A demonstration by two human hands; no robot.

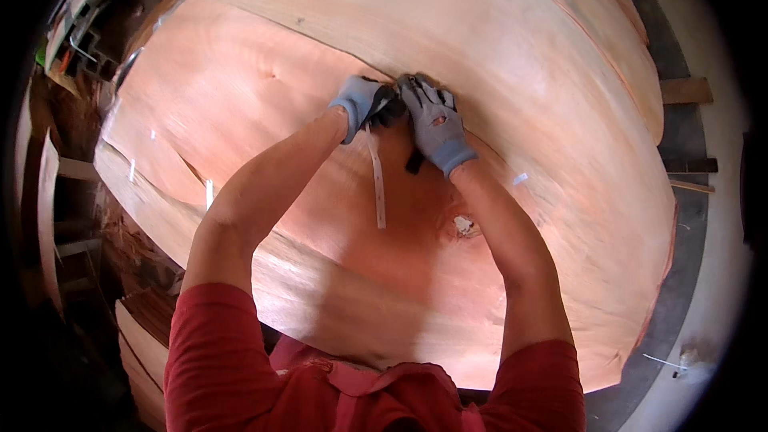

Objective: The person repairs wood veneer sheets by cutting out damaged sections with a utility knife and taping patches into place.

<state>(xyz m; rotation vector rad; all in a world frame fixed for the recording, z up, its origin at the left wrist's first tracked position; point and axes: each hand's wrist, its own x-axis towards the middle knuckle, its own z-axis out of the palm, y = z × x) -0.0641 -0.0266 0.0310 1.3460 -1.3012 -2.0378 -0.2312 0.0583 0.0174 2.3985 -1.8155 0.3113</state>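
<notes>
Both my hands wear grey-blue gloves with dark palms and meet at a seam between wood veneer sheets (pixel 280 72). My left hand (pixel 366 104) is closed, knuckles up, at the seam. From beneath it a narrow strip of white tape (pixel 378 184) hangs toward me over the veneer. My right hand (pixel 430 116) lies with its fingers stretched out on the far sheet's edge, touching or nearly touching the left. A hole in its glove's back shows skin. A small black piece (pixel 414 162) sticks out beside the right palm; its kind I cannot tell.
Short white tape pieces (pixel 521 179) stick to the veneer in several places. A ragged knot hole (pixel 463 226) lies by my right forearm. Broken veneer scraps (pixel 132 232) crowd the left side. Wooden bars (pixel 686 90) jut from under the stack at right.
</notes>
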